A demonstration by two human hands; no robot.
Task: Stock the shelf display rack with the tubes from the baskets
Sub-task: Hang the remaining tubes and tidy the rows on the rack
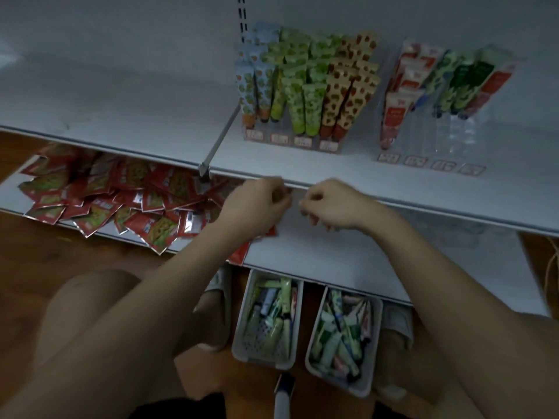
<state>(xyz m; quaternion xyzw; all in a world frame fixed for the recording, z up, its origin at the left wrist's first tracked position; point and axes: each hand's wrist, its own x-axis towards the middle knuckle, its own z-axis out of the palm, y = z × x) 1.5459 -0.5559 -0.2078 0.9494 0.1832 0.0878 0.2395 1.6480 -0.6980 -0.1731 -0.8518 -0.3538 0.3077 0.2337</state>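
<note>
Both hands hover close together at the front lip of the upper shelf [121, 95], the left hand [257, 204] and the right hand [329, 207] each with fingers curled in; whether either pinches something small cannot be told from this blurred view, and no tube shows in them. The tubes still to stock lie jumbled in two baskets on the floor near the person, the left basket [242, 328] and the right basket [370, 352]. On the far shelf the left rack [290, 140] looks full, while the clear right rack [447, 137] has empty front slots.

A likely risk is a careless reach toppling the upright tubes [302, 95], or a tube put in the wrong row. The loose red packets [99, 198] on the lower shelf near the left forearm could get swept off.

The shelving is white metal, the floor brown wood, and the light dim
</note>
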